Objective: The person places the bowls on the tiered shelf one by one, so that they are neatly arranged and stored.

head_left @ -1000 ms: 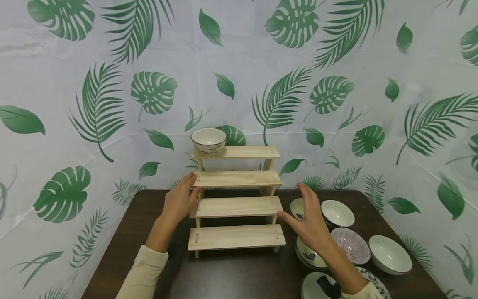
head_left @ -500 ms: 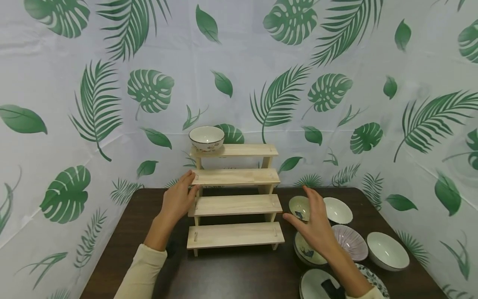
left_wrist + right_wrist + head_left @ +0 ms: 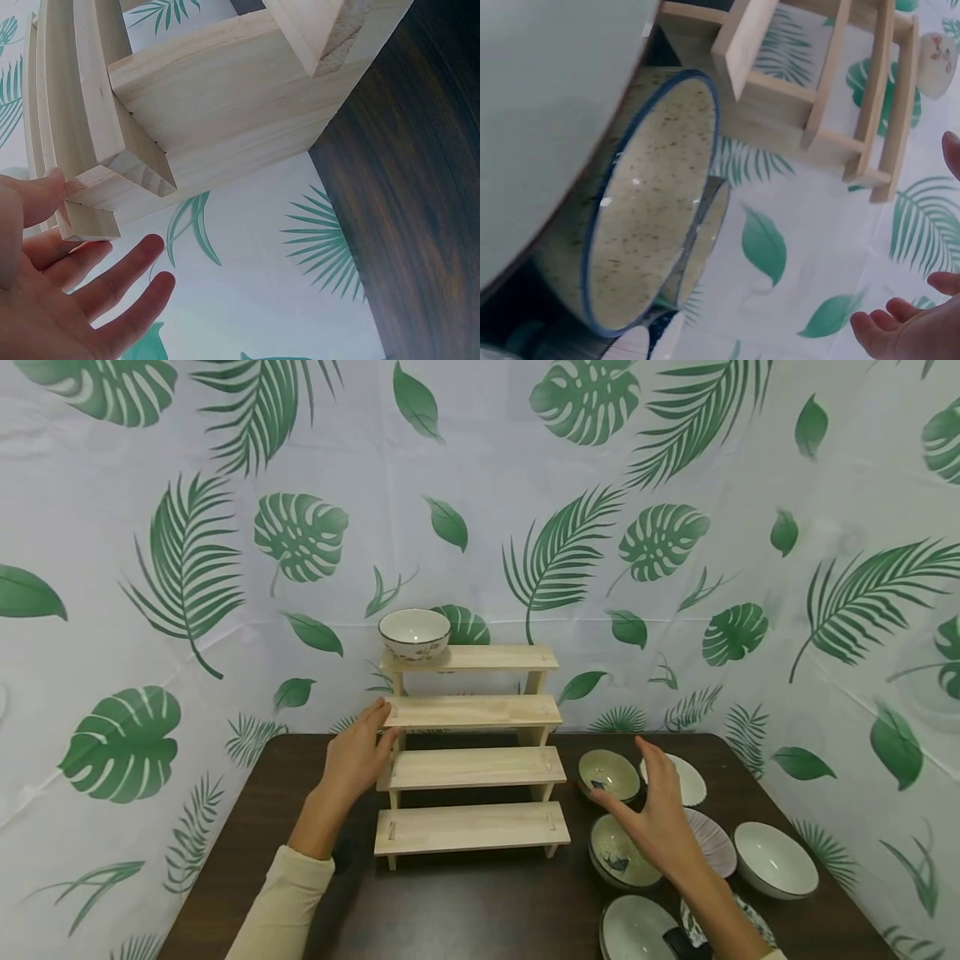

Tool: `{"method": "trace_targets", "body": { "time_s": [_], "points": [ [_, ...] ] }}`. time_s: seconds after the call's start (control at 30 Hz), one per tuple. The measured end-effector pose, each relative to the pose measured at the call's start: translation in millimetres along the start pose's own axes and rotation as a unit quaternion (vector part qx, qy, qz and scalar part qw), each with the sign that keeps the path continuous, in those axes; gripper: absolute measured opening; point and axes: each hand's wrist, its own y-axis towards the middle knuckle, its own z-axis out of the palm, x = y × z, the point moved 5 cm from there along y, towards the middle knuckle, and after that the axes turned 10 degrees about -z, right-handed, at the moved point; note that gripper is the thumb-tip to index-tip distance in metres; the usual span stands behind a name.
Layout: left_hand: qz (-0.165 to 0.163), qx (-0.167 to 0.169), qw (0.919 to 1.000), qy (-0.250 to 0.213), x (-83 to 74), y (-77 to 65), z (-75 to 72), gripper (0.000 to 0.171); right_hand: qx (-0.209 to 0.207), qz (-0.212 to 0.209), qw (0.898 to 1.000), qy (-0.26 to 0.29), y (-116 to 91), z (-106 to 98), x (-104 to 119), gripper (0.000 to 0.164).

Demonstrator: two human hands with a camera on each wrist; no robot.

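Note:
A stepped wooden display shelf (image 3: 468, 768) stands on the dark table. My left hand (image 3: 354, 756) holds the left end of its second tier from the top. In the left wrist view, the board's end lies between the thumb (image 3: 41, 196) and forefinger, while the other fingers extend loosely. A white bowl with a dark rim and floral sides (image 3: 415, 635) sits at the left of the top tier. My right hand (image 3: 660, 818) hovers over the bowls at the right, fingers spread, holding nothing. Near it are two speckled greenish bowls, one farther back (image 3: 606, 772) and one nearer (image 3: 621, 852).
Right of the shelf are also a white bowl (image 3: 776, 860), a white scalloped bowl (image 3: 686, 781), a pinkish ribbed bowl (image 3: 712, 843), a pale bowl (image 3: 633, 931) and a patterned dish (image 3: 750, 922), partly behind the right arm. A leaf-print cloth (image 3: 480, 485) hangs behind.
My right hand has moved right, away from the shelf's right end and over the bowls. My left hand keeps its place at the shelf.

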Motion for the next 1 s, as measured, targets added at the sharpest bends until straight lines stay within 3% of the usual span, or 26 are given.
{"method": "trace_targets", "body": {
  "time_s": [0.27, 0.5, 0.8, 1.0],
  "points": [
    [-0.002, 0.005, 1.0000, 0.002, -2.1, -3.4, -0.8, 0.055, 0.006, 0.020, 1.000, -0.010, -13, -3, -12, 0.103],
    [0.002, 0.000, 1.0000, 0.002, -3.9, -5.9, -0.7, 0.055, -0.012, 0.009, 1.000, -0.005, -26, -9, -20, 0.101],
    [-0.003, 0.002, 1.0000, 0.001, -5.1, -9.0, -0.1, 0.055, 0.009, 0.036, 0.999, -0.014, -45, -12, -30, 0.105],
    [-0.004, -0.002, 1.0000, -0.001, -6.1, -11.6, -2.4, 0.055, -0.013, 0.020, 1.000, -0.019, -49, -16, -34, 0.102]
  ]
}}
